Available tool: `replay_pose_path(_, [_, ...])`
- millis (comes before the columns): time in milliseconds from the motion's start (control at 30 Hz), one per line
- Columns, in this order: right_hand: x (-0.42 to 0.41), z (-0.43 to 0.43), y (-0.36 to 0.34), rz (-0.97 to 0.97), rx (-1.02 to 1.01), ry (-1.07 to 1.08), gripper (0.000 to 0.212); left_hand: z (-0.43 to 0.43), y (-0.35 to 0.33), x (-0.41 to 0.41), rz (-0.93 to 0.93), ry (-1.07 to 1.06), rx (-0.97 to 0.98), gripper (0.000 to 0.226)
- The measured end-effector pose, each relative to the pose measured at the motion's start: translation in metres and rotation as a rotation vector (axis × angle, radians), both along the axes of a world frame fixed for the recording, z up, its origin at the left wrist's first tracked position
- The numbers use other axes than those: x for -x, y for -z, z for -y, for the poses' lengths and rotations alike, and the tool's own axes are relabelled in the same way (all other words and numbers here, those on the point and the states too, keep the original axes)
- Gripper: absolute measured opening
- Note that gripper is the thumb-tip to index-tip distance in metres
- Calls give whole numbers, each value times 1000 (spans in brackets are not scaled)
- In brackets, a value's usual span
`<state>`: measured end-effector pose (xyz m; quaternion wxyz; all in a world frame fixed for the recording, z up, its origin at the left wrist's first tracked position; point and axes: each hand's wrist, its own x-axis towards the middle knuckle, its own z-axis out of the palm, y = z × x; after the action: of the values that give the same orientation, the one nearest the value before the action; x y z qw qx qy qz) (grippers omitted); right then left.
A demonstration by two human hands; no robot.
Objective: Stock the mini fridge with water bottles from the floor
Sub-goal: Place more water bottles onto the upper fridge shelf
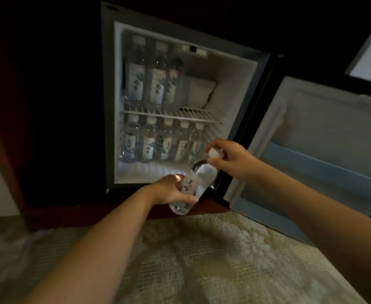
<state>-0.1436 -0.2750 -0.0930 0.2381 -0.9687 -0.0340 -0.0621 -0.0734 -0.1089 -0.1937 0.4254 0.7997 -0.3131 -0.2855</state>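
Note:
The mini fridge (230, 84) stands open with its inside lit. A clear water bottle (198, 178) with a white cap is held tilted in front of the fridge's bottom edge. My left hand (169, 190) grips its lower body. My right hand (230, 159) holds its cap end. On the wire shelf (193, 115) stand three labelled bottles (156, 84) at the left. Below it, a row of several bottles (164, 143) fills the fridge floor from left to right.
The fridge door (325, 150) is swung open to the right, with a blue door shelf low on it. A white block (198, 88) sits on the upper shelf's right. Pale patterned carpet (202, 260) covers the floor. Dark wooden cabinet surrounds the fridge.

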Motion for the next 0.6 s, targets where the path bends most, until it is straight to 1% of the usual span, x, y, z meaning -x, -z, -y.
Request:
replay_pose_path(100, [-18, -6, -20, 90, -118, 55, 15, 2, -13, -2, -43, -133, 96, 64])
replay_pose_path(200, [-34, -12, -33, 172, -214, 107, 29, 4, -32, 0, -47, -273, 179, 82])
replay_pose_path(233, [-38, -14, -36, 198, -251, 127, 32, 4, -35, -1, -42, -322, 228, 82])
replay_pose_path(267, [-42, -15, -39, 216, -290, 146, 34, 5, -37, -1, -41, -364, 293, 74])
replay_pose_path(333, [-49, -17, -43, 237, -365, 192, 35, 7, -40, -2, -45, -450, 426, 49])
replay_pose_path(400, [-55, -21, -43, 252, -416, 240, 37, 10, -38, -3, -34, -522, 494, 39])
replay_pose_path(500, [-61, -30, -38, 249, -469, 332, 40, 14, -32, -6, 37, -635, 515, 36])
replay_pose_path(533, [-63, -33, -36, 218, -512, 359, 40, 14, -31, -6, 89, -677, 489, 38])
replay_pose_path(600, [-65, -39, -31, 136, -635, 405, 37, 13, -33, -7, 229, -748, 375, 47])
